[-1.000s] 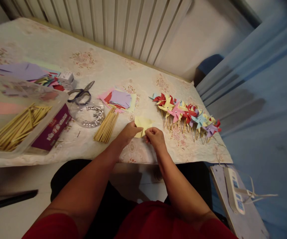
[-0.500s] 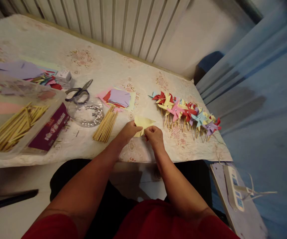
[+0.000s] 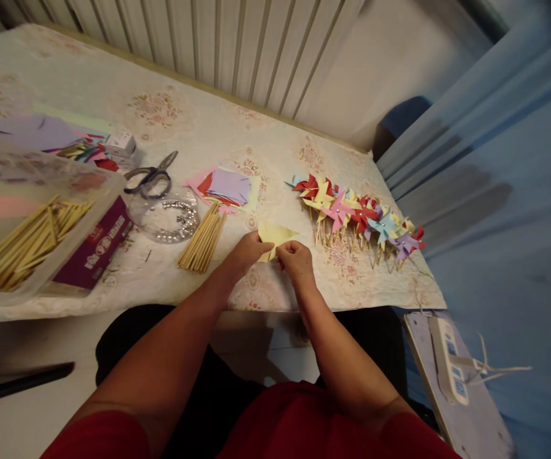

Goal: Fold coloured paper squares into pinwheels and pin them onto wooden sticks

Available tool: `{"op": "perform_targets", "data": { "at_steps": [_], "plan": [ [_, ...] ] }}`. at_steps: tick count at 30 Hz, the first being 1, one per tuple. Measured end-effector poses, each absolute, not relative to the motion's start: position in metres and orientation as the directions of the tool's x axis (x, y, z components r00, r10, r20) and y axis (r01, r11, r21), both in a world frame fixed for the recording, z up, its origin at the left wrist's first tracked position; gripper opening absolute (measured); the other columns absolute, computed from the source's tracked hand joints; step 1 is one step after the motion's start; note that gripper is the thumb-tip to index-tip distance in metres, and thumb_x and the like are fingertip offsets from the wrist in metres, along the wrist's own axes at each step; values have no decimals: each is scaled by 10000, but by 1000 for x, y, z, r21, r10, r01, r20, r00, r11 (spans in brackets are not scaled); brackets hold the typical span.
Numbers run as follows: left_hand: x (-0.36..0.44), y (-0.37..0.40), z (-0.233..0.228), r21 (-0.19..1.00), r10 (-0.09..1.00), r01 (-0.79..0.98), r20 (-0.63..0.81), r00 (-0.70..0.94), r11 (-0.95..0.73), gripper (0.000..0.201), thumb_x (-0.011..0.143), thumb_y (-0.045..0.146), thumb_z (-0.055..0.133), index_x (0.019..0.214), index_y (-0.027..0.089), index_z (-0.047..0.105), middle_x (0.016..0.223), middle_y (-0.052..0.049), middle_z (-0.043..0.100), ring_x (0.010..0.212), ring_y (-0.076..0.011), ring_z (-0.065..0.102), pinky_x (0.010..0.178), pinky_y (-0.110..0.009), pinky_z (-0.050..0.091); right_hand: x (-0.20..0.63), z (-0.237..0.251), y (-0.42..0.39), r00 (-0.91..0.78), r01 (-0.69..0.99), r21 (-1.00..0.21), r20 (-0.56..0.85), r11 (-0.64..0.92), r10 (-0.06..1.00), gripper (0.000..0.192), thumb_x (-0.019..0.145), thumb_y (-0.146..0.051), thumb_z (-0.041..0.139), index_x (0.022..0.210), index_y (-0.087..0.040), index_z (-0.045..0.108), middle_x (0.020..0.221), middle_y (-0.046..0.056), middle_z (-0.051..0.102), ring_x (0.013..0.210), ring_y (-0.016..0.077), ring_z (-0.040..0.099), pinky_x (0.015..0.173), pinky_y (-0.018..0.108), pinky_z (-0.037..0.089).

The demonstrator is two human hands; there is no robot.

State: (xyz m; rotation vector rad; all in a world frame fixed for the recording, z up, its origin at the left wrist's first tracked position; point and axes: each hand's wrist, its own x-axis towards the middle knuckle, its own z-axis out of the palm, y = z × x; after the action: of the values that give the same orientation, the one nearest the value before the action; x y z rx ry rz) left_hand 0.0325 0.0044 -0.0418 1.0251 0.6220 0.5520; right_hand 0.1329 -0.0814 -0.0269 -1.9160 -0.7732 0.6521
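Observation:
Both my hands pinch a pale yellow paper piece (image 3: 275, 234) just above the floral tablecloth (image 3: 199, 127). My left hand (image 3: 248, 250) grips its near left edge, and my right hand (image 3: 296, 260) grips the near right corner. A bundle of wooden sticks (image 3: 203, 242) lies left of my left hand. A row of finished paper pinwheels (image 3: 356, 217) on sticks lies to the right of the paper.
A stack of coloured paper squares (image 3: 227, 187) lies behind the sticks. Scissors (image 3: 151, 177) and a clear round dish of pins (image 3: 167, 217) sit further left. A clear plastic box with more sticks (image 3: 27, 239) stands at left. A power strip (image 3: 450, 366) lies on a low surface at right.
The camera view shifted slightly. Both hands stay on the yellow paper in almost the same place.

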Motion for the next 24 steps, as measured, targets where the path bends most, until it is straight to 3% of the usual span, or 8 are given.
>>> {"op": "perform_targets", "data": {
  "at_steps": [4, 8, 10, 12, 14, 17, 20, 24],
  "plan": [
    [33, 5, -41, 909, 679, -142, -181, 711, 392, 285, 617, 138, 629, 895, 110, 686, 750, -27, 704, 664, -146, 621, 645, -246, 470, 137, -27, -84, 659, 231, -904, -127, -360, 741, 118, 697, -318, 593, 675, -202, 580, 533, -35, 574, 432, 114, 475, 462, 247, 380],
    [31, 7, -39, 912, 640, -119, -178, 747, 393, 279, 625, 149, 636, 898, 117, 683, 776, -40, 706, 666, -143, 621, 641, -247, 464, 159, -17, -90, 752, 313, -894, 28, -320, 659, 290, 698, -432, 657, 845, -182, 641, 619, -22, 588, 541, 135, 524, 554, 273, 448],
    [29, 9, -37, 918, 601, -67, -199, 774, 390, 270, 627, 138, 629, 890, 115, 684, 765, -45, 704, 648, -138, 608, 626, -243, 454, 174, -6, -91, 741, 401, -870, 124, -286, 660, 407, 692, -461, 685, 973, -169, 654, 737, 13, 646, 655, 159, 579, 658, 305, 492],
    [26, 10, -35, 933, 566, -15, -205, 799, 360, 259, 631, 130, 621, 881, 114, 688, 761, -48, 704, 645, -135, 598, 613, -236, 442, 189, 8, -90, 661, 470, -852, 167, -230, 732, 482, 669, -460, 723, 1049, -171, 658, 942, 70, 692, 811, 189, 625, 761, 340, 514],
    [24, 10, -34, 953, 533, 22, -187, 825, 301, 257, 636, 125, 616, 880, 118, 695, 781, -49, 707, 658, -134, 596, 605, -225, 431, 200, 22, -88, 512, 490, -850, 99, -195, 853, 484, 641, -445, 763, 1040, -186, 675, 1056, 90, 696, 931, 214, 637, 823, 362, 513],
    [23, 9, -36, 971, 475, 61, -167, 864, 230, 281, 645, 124, 607, 910, 123, 700, 827, -44, 710, 660, -124, 588, 592, -212, 418, 206, 34, -83, 262, 448, -861, -133, -242, 956, 393, 628, -435, 780, 914, -176, 707, 943, 67, 718, 845, 194, 649, 784, 338, 509],
    [24, 9, -40, 979, 443, 81, -157, 883, 186, 312, 652, 137, 602, 948, 120, 698, 842, -42, 705, 654, -119, 580, 584, -208, 411, 203, 35, -77, 100, 447, -830, -324, -333, 941, 324, 618, -413, 782, 806, -160, 709, 752, 21, 696, 682, 154, 613, 666, 279, 483],
    [25, 10, -41, 991, 421, 60, -107, 901, 123, 312, 655, 150, 585, 942, 115, 702, 830, -37, 695, 665, -122, 574, 596, -212, 410, 195, 28, -72, 46, 505, -779, -404, -371, 913, 240, 627, -351, 737, 762, -154, 714, 653, -21, 650, 596, 123, 556, 574, 230, 427]
  ]
}}
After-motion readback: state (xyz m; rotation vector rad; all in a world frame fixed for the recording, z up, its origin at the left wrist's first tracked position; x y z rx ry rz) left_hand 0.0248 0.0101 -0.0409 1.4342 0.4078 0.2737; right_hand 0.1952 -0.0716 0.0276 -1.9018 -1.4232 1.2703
